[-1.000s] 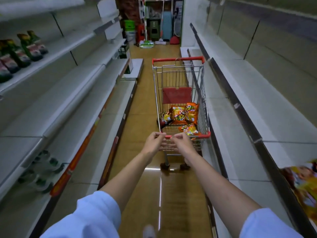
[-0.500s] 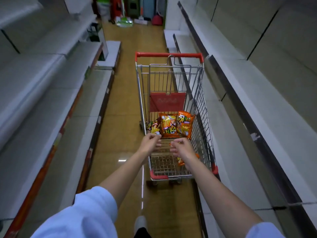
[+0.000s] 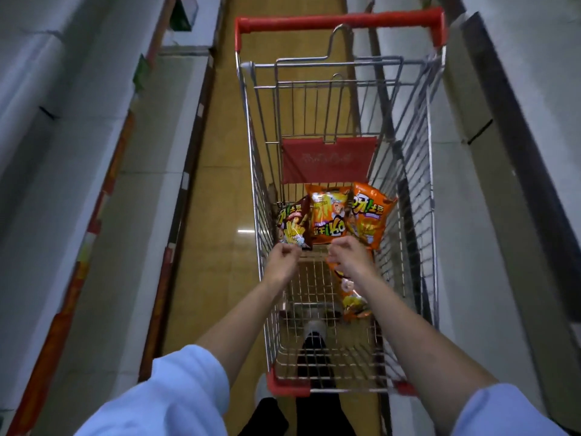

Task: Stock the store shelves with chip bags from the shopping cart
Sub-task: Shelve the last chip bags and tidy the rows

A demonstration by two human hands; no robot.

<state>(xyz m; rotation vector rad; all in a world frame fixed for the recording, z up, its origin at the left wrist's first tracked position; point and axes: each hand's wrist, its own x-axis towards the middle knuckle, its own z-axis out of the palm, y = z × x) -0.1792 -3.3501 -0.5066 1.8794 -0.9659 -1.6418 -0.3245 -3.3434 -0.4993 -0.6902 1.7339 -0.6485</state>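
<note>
Gray store shelves [image 3: 78, 184] run along both sides of the aisle, at 9 o'clock and at 3 o'clock. Between them stands the shopping cart [image 3: 408, 190], a wire basket with a red handle bar at 12 o'clock and red corners at 6 o'clock.

Inside the cart are the chip bags. Three lean in a row against the far end, under a red flap [image 3: 328, 160]. The right orange bag [image 3: 369, 215] is at 1 o'clock in the basket. The middle orange bag [image 3: 328, 215] touches it. The dark bag [image 3: 292, 225] stands at 11 o'clock, touching the middle one. A fourth bag [image 3: 352, 297] lies flat on the basket floor, partly under the right arm.

The left hand [image 3: 281, 262] is over the basket, just below the dark bag, fingers curled in. I cannot tell if it pinches the bag's edge. The right hand [image 3: 349, 258] hangs over the flat bag with fingers loosely curled, holding nothing I can see.
</note>
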